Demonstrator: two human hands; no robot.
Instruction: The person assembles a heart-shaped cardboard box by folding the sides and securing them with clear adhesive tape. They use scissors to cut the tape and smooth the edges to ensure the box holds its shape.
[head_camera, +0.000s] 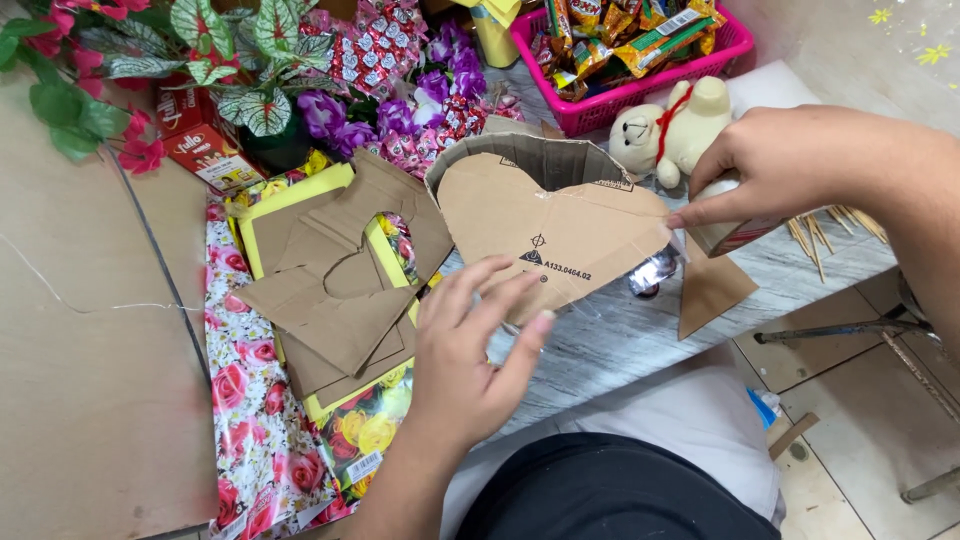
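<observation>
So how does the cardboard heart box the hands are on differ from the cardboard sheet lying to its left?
The cardboard heart box is a solid heart with a raised side wall; the cardboard sheet is flat with a heart-shaped hole. The left hand and right hand touch the box, and clear tape spans its right edge; the sheet lies untouched on yellow paper. Both are plain brown cardboard.

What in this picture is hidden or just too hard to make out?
- Head view: the left hand covers the lower tip of the brown heart-shaped cardboard box.
- The right hand hides most of the small carton it grips.
- The pink plastic basket is cut off by the top edge.
</observation>
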